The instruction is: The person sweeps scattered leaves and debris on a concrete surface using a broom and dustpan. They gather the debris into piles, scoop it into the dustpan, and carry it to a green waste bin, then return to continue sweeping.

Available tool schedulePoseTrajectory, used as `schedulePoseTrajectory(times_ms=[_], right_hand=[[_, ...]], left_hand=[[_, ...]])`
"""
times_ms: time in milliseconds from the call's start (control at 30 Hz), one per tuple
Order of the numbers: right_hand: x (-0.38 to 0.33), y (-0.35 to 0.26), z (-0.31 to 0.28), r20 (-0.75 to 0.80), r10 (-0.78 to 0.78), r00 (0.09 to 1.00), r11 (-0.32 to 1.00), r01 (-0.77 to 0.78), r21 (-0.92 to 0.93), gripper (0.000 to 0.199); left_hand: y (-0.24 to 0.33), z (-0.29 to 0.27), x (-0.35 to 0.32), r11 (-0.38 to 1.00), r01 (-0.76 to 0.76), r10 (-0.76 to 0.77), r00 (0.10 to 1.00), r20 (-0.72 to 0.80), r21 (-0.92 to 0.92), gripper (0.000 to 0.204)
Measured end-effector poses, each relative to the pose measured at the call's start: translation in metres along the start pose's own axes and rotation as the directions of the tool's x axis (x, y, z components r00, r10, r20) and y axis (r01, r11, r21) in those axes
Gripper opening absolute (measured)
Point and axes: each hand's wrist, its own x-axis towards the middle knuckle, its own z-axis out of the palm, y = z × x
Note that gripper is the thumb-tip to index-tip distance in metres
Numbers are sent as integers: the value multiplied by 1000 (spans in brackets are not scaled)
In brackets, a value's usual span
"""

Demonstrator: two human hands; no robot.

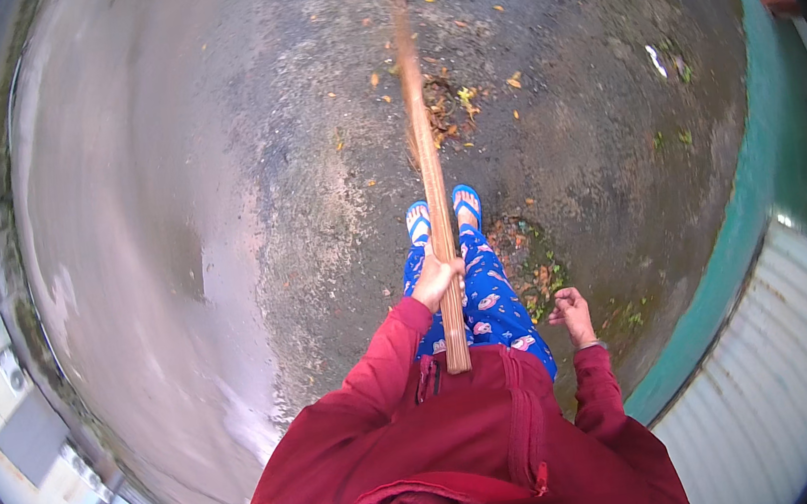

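My left hand (pixel 438 280) is wrapped round a stick broom (pixel 432 183), a long bundle of thin brown sticks. The bundle's thick near end rests close to my jacket, and its blurred far tip points away from me. Beside that tip lies a small heap of brown and yellow leaves (pixel 446 109) on the wet ground. My right hand (pixel 570 314) hangs to the right of my legs with loosely bent fingers, partly apart, and nothing visible in them. Below it in the distance are a few green weeds (pixel 630 313).
My feet in blue flip-flops (pixel 466 202) stand on dark, wet concrete (pixel 312 162). Another patch of leaves and weeds (pixel 537 271) is beside my right leg. A green wall (pixel 730 282) curves along the right. A white scrap (pixel 656 61) lies at the far right. Pale buildings (pixel 24 440) stand left.
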Motion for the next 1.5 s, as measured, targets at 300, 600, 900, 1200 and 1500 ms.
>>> schedulePoseTrajectory(times_ms=[300, 600, 900, 1200, 1500], right_hand=[[-79, 83, 27, -119, 266, 957, 962, -256, 92, 12], [-106, 47, 36, -261, 159, 952, 971, -103, 218, 15], [-89, -67, 157, 220, 23, 975, 774, -156, 613, 42], [-78, -87, 66, 28, 24, 999, 640, -37, 768, 14], [105, -148, -93, -27, 52, 998, 774, -24, 633, 7]], left_hand=[[-12, 81, 111, 920, 5, -200, 866, 458, 392, 58], [30, -26, 174, 955, 285, -284, 802, 525, 81, 43], [37, -31, 38, 927, -14, -44, 988, 147, 376, 67], [4, 140, 45, 471, -487, -107, 796, 595, 736, 66], [55, -98, 44, 890, -52, 88, 994, -59, 452, 49]])
